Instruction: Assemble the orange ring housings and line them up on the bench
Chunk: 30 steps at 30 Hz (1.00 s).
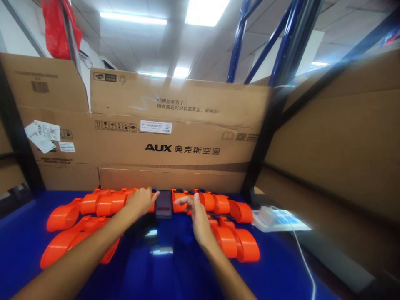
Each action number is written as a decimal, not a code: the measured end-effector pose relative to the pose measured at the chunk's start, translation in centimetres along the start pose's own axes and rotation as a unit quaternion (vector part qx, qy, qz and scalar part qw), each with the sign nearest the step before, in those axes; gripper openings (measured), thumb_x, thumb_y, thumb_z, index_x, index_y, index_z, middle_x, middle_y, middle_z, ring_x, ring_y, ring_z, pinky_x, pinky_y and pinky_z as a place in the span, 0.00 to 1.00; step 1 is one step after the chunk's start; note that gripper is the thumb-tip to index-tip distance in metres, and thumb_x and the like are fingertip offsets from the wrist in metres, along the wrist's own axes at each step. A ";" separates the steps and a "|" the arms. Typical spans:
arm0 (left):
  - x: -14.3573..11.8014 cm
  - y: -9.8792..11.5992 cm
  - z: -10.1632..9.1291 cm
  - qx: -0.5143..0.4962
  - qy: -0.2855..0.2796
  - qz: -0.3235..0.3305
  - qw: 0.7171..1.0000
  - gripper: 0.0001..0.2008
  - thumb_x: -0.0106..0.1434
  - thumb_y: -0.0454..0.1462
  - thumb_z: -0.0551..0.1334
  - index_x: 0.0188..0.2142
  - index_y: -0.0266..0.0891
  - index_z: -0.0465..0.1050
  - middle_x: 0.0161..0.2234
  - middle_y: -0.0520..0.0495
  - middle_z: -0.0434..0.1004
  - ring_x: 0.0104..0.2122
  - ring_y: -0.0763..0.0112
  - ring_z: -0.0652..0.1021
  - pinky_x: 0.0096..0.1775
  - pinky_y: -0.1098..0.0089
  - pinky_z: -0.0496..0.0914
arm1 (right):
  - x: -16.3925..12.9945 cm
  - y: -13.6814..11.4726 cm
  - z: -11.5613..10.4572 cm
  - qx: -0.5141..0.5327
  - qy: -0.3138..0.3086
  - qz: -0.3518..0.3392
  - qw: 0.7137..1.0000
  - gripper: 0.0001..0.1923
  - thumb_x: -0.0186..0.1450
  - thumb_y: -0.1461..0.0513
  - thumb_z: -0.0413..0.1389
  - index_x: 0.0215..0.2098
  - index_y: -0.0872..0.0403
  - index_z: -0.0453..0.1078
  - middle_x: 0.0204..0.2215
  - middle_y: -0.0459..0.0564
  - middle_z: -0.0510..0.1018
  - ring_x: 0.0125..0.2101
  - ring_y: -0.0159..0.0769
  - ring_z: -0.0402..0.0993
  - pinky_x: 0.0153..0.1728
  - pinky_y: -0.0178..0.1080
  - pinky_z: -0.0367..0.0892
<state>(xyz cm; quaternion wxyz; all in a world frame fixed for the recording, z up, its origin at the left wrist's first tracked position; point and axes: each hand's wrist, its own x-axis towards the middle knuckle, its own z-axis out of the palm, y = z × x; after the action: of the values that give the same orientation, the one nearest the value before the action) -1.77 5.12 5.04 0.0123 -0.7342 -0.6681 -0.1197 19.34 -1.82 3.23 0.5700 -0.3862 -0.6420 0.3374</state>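
Note:
My left hand (140,203) is over the left back row of glossy orange curved plastic pieces (89,203). Its thumb stretches toward a dark-screened phone (164,205), apart from the bent fingers, which are partly hidden. On the phone's other side, my right hand (197,214) is open in front of the right back row of orange pieces (221,204). Its thumb points up and its fingers reach left; nothing shows between them. Whether either hand touches a piece is unclear. More orange pieces lie nearer, at left (58,246) and right (246,246), partly behind my forearms.
Everything lies on a shiny blue surface (156,275). A large cardboard box panel (175,162) rises behind it, with dark posts (264,137) at the sides. To the right, a white cable (301,250) runs from a white block (268,216) on a pale blue-and-white item (290,221).

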 end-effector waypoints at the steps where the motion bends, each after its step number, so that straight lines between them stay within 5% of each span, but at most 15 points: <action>1: 0.1 -0.7 -0.6 -0.001 0.005 0.017 1.000 0.26 0.70 0.48 0.46 0.50 0.33 0.74 0.44 0.27 0.80 0.47 0.44 0.79 0.47 0.52 0.69 | 0.0 -0.1 0.0 0.000 0.000 -0.001 1.000 0.39 0.72 0.42 0.30 0.37 0.50 0.79 0.37 0.50 0.80 0.42 0.43 0.71 0.45 0.42 0.62; 6: 0.4 -5.2 -2.9 -0.017 -0.006 0.116 0.993 0.25 0.59 0.39 0.59 0.57 0.42 0.70 0.57 0.36 0.74 0.57 0.50 0.72 0.54 0.56 0.65 | 0.1 -0.3 0.0 0.005 0.016 -0.005 1.000 0.38 0.71 0.41 0.32 0.35 0.49 0.79 0.37 0.50 0.80 0.41 0.43 0.71 0.47 0.43 0.63; 10: 0.0 -7.6 -1.6 -0.022 -0.036 0.142 0.989 0.35 0.48 0.36 0.66 0.58 0.44 0.70 0.57 0.36 0.74 0.57 0.45 0.72 0.55 0.55 0.64 | 0.2 -0.1 0.0 -0.001 0.018 -0.001 1.000 0.38 0.71 0.40 0.33 0.34 0.50 0.79 0.36 0.50 0.80 0.41 0.44 0.72 0.48 0.44 0.62; 15: -0.2 -8.3 0.0 0.003 -0.039 0.159 0.987 0.42 0.47 0.36 0.67 0.64 0.44 0.62 0.58 0.34 0.72 0.55 0.42 0.73 0.54 0.53 0.64 | 0.2 0.2 0.1 -0.012 0.014 0.001 1.000 0.38 0.71 0.40 0.33 0.36 0.49 0.80 0.36 0.50 0.80 0.40 0.44 0.72 0.48 0.45 0.62; 20: -0.3 -8.1 -2.9 0.022 0.005 0.140 0.990 0.43 0.51 0.41 0.66 0.66 0.44 0.57 0.58 0.32 0.72 0.55 0.41 0.73 0.52 0.53 0.64 | 0.1 -0.3 0.0 -0.012 0.028 -0.006 1.000 0.36 0.72 0.41 0.34 0.36 0.50 0.80 0.37 0.51 0.80 0.42 0.44 0.72 0.50 0.46 0.61; 24: -2.0 -7.0 -6.3 -0.006 0.060 0.162 0.985 0.43 0.52 0.43 0.67 0.66 0.46 0.57 0.57 0.37 0.72 0.56 0.41 0.70 0.56 0.51 0.62 | 0.2 -0.8 0.4 -0.005 0.030 -0.014 0.999 0.27 0.70 0.43 0.45 0.40 0.51 0.78 0.36 0.51 0.80 0.43 0.46 0.73 0.49 0.45 0.64; 27: -4.3 -4.5 -7.0 -0.047 0.118 0.257 0.958 0.40 0.56 0.46 0.66 0.67 0.46 0.57 0.60 0.38 0.68 0.58 0.44 0.68 0.59 0.49 0.58 | 0.2 -0.7 1.0 0.004 0.017 -0.002 1.000 0.22 0.68 0.45 0.52 0.49 0.50 0.75 0.36 0.50 0.80 0.40 0.44 0.74 0.45 0.44 0.67; 30: -6.9 -1.2 -5.9 -0.100 0.075 0.406 0.905 0.38 0.56 0.45 0.67 0.65 0.51 0.60 0.58 0.41 0.71 0.55 0.47 0.70 0.57 0.50 0.61 | 0.2 -0.3 1.4 0.033 0.033 0.036 0.998 0.26 0.67 0.47 0.53 0.59 0.49 0.66 0.35 0.49 0.80 0.34 0.41 0.75 0.36 0.42 0.69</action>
<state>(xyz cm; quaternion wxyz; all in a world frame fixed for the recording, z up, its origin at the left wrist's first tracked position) -4.49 -2.52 9.28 0.0364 -0.9282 -0.2941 -0.2251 17.94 -1.74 3.42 0.5907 -0.4013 -0.5969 0.3657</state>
